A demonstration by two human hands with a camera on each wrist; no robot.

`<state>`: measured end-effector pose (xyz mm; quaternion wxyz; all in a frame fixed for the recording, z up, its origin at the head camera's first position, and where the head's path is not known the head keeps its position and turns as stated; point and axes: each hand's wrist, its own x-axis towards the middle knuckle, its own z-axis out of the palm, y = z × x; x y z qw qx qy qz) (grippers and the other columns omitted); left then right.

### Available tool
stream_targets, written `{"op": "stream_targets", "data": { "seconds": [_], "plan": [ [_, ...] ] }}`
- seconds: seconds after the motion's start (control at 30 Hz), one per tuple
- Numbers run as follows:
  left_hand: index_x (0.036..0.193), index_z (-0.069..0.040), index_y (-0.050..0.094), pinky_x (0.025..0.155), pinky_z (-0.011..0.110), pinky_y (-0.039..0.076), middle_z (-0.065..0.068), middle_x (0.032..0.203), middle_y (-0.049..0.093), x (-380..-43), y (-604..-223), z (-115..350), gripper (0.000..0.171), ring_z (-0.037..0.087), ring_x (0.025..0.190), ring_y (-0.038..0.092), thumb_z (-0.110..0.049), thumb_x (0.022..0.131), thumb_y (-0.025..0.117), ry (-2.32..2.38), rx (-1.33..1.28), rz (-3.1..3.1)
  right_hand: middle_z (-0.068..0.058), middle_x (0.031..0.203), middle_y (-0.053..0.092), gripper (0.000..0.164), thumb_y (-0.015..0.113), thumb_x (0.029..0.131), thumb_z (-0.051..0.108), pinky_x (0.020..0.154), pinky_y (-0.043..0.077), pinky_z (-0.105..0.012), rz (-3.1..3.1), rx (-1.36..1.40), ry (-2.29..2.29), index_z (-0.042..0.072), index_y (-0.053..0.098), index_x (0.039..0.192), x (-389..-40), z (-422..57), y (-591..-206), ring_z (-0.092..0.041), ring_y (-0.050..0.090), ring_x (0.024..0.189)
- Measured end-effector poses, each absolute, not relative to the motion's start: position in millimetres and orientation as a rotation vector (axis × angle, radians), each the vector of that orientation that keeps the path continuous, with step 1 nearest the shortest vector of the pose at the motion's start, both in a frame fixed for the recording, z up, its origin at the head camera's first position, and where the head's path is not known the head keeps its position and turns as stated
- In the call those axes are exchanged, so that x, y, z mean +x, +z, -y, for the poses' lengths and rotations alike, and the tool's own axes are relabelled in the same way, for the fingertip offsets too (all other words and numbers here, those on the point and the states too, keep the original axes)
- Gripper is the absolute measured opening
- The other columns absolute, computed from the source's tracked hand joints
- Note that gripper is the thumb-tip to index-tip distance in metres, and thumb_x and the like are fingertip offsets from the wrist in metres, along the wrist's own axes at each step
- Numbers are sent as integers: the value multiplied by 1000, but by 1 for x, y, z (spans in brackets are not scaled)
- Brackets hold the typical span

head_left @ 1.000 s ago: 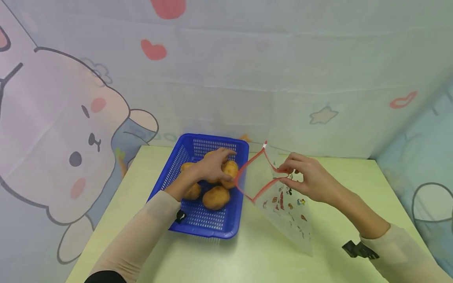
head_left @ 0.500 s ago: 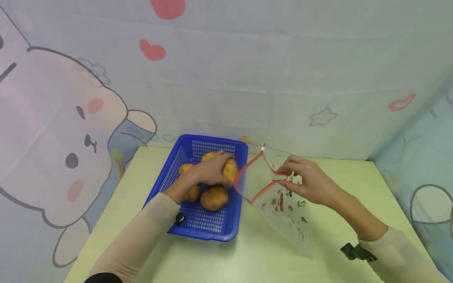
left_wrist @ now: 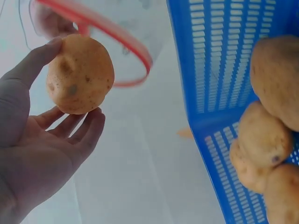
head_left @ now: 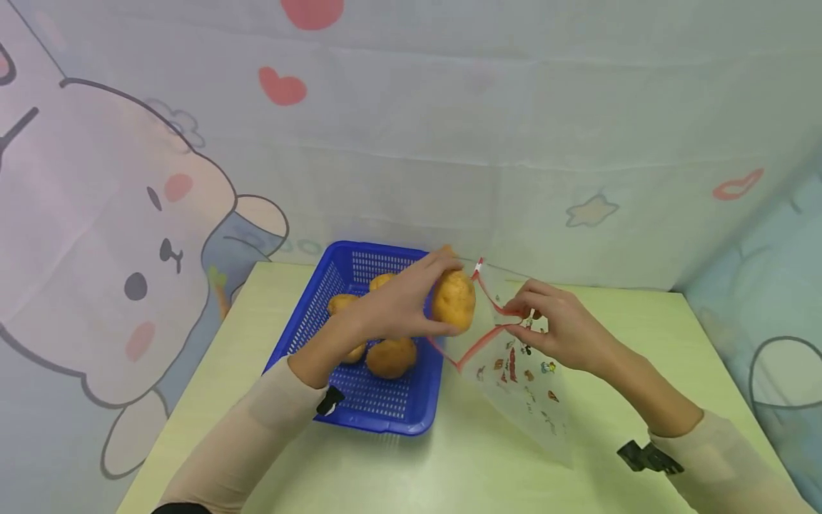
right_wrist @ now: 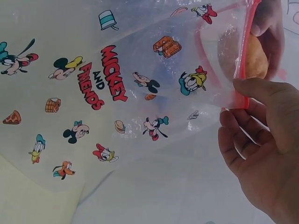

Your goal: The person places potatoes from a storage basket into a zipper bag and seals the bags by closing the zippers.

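Observation:
My left hand (head_left: 401, 300) grips a potato (head_left: 454, 301) between thumb and fingers, above the right rim of a blue plastic basket (head_left: 420, 407). In the left wrist view the same potato (left_wrist: 80, 74) is close to the red edge of a bag's mouth. With thumb and fingers my right hand (head_left: 559, 325) pinches the red zip edge of a clear zip bag (head_left: 514, 385) printed with cartoon figures. The bag's mouth gapes toward the left hand. Inside the basket lie several more potatoes (head_left: 392, 358), partly hidden by the left hand and forearm.
A pale green table (head_left: 488, 471) carries the basket, and the bag hangs over it to the basket's right. A white cloth wall (head_left: 417, 128) printed with hearts and a cartoon rabbit stands right behind the table's back edge.
My left hand has taken hold of a potato in the basket, lifted it and moved right to the bag's mouth. My right hand has stayed almost still with the bag.

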<state>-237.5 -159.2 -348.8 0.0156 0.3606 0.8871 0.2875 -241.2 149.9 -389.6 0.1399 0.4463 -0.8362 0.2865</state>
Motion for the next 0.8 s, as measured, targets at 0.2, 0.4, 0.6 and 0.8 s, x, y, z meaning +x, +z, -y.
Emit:
{"op": "stream_targets", "data": {
  "seconds": [0.2,0.4,0.6,0.8],
  "plan": [
    [157,-4,41,113,37,46,9,148,51,-232,-358,149,92,21,130,52,-37,86,90,854,1188,-2739,12,97,62,23,87,87,6,59,50,-25,2405,1300,852,14,74,104,-241,-147,-386,-9,57,78],
    [162,-9,39,110,35,49,5,151,48,-232,-370,147,93,17,129,52,-38,88,88,854,1148,-2706,8,96,62,21,86,88,5,59,52,-24,2418,1311,866,10,74,104,-243,-145,-388,-6,58,76],
    [162,-12,40,113,41,47,7,152,48,-232,-375,153,86,21,137,51,-39,93,84,969,1113,-2690,7,93,61,17,83,90,5,60,51,-23,2420,1332,886,14,72,100,-245,-143,-390,-6,57,74],
    [156,-14,48,112,43,48,3,151,53,-226,-377,172,74,21,138,52,-43,96,80,1122,1016,-2706,12,91,57,16,78,93,4,61,52,-23,2481,1331,882,17,70,95,-245,-139,-392,-3,54,72]
  ]
}}
